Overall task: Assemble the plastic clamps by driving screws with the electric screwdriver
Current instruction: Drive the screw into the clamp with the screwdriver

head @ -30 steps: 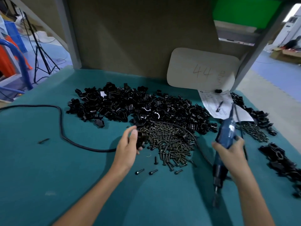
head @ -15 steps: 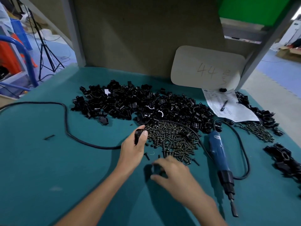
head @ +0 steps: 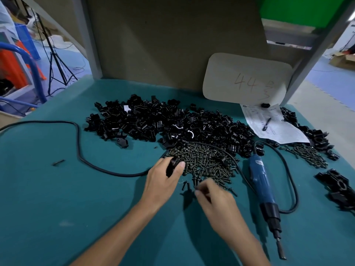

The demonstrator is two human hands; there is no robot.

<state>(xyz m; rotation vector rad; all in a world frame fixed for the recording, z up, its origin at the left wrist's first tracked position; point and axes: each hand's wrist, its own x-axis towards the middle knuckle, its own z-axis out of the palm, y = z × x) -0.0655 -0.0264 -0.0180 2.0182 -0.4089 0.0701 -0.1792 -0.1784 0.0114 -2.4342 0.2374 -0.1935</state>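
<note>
Released screwdriver (head: 260, 177) lies right of right hand (head: 215, 200); left hand (head: 161, 181) grips clamp (head: 172, 164).

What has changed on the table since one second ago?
The right hand let go of the electric screwdriver, which now lies on the mat right of the screw pile, and moved left to the loose screws at the pile's near edge; blur hides whether it pinches one. The left hand still holds the black clamp piece. The clamp heap stayed put.
</note>
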